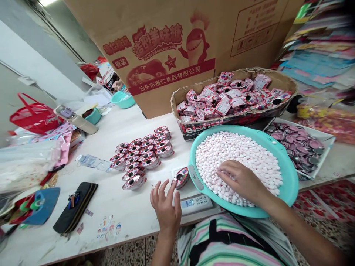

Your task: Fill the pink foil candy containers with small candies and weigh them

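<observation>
My right hand (239, 180) rests over small white candies (244, 147) in a round turquoise basin (291, 192). Its fingers are bent and pressed together against the candies; their inner side is hidden. My left hand (168, 207) has its fingers spread, the index fingertip at the rim of a small oval printed container (182, 177) with a dark round opening. That container stands on a white digital scale (195, 204), which is partly under the basin's edge. Left of it, similar containers (146, 149) stand grouped in rows on the white table (111, 199).
Behind the basin, a cut-down carton (188, 129) holds many printed containers. A shallow box of pink and silver round lids (299, 147) stands right. A large cardboard box (172, 44) rises behind. Leftward lie a plastic bottle (93, 162), a black pouch (76, 208) and a flask (80, 122).
</observation>
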The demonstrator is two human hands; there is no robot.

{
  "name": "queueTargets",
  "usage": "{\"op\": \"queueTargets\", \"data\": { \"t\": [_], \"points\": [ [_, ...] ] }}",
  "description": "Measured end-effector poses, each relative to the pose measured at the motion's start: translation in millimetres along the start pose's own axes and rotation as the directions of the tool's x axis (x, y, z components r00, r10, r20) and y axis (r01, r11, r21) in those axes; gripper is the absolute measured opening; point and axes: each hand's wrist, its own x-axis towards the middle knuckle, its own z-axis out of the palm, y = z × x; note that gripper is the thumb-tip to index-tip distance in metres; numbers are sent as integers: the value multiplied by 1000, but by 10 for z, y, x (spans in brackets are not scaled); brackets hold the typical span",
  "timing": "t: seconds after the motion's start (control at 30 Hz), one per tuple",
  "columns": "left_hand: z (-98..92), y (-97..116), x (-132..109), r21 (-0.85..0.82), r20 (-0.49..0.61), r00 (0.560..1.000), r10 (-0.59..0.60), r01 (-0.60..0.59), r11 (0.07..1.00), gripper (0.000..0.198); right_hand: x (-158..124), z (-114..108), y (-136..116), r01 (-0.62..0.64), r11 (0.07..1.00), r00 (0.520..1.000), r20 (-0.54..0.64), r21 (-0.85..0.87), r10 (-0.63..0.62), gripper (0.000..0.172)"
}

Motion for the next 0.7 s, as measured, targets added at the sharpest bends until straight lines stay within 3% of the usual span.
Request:
{"op": "queueTargets", "data": {
  "t": [0.3, 0.5, 0.7],
  "points": [
    [71, 15, 66, -50, 17, 1000, -5, 6, 999, 32, 91, 94, -101, 45, 994, 998, 59, -101, -39, 13],
    [96, 42, 126, -110, -1, 1000, -28, 27, 994, 31, 167, 74, -164, -2, 1000, 982, 190, -21, 6, 12],
    [101, 96, 194, -159, 37, 999, -11, 17, 987, 31, 184, 65, -158, 21, 999, 979, 203, -27, -15, 8]
  ]
}}
